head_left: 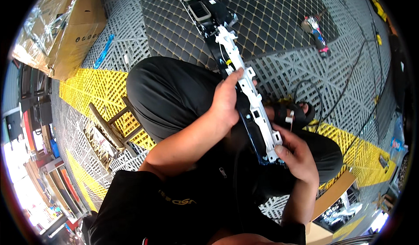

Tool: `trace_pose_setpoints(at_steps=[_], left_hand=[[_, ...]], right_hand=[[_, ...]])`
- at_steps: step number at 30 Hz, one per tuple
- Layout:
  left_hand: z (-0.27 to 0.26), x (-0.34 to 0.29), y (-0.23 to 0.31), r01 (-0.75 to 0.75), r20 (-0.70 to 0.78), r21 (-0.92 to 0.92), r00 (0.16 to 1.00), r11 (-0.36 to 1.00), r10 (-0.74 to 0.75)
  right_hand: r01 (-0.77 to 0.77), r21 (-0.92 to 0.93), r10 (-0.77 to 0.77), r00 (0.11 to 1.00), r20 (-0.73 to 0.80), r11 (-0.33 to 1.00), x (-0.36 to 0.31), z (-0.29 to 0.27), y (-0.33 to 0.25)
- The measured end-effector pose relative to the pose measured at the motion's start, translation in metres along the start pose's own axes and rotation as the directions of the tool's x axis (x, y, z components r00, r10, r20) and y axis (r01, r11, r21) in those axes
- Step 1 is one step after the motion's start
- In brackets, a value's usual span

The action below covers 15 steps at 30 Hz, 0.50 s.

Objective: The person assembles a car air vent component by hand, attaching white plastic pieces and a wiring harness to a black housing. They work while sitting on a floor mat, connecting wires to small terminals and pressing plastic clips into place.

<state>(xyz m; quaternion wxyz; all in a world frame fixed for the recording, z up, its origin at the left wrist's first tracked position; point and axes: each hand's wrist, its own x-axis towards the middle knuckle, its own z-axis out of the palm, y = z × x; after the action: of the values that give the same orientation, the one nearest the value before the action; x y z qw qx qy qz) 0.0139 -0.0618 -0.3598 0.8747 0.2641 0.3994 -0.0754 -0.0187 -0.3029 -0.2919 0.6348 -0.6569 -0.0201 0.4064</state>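
Note:
A long white plastic strip [255,100] with square cutouts and tabs runs slantwise across my lap. It lies along a long black trim panel [214,49] whose far end carries two air vents [200,12]. My left hand [226,97] is closed around the middle of the two parts, thumb on the white strip. At the near end, my right hand [297,157] pinches the strip, with the thumb on top and the other fingers partly hidden underneath. A small yellow piece [228,62] shows beside the strip. Whether the strip is fastened to the panel I cannot tell.
The far end rests over a black quilted mat [262,22], where a cordless power tool [317,36] lies. Cardboard boxes [80,35] stand far left and near right. A small stool [114,123] is at my left; black cables [349,92] cross the grated floor at right.

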Motion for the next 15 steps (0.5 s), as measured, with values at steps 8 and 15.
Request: trace_pose_setpoints(at_steps=[8, 15], left_hand=[[0.019, -0.017, -0.002, -0.210, 0.141, 0.005, 0.968, 0.978, 0.208], [0.045, 0.052, -0.019, -0.423, -0.081, -0.112, 0.906, 0.899, 0.416]], right_hand=[[-0.028, -0.203, 0.062, 0.984, 0.166, 0.979, -0.005, -0.013, -0.030], [-0.005, -0.357, 0.071, 0.982, 0.173, 0.934, 0.043, -0.066, -0.057]])
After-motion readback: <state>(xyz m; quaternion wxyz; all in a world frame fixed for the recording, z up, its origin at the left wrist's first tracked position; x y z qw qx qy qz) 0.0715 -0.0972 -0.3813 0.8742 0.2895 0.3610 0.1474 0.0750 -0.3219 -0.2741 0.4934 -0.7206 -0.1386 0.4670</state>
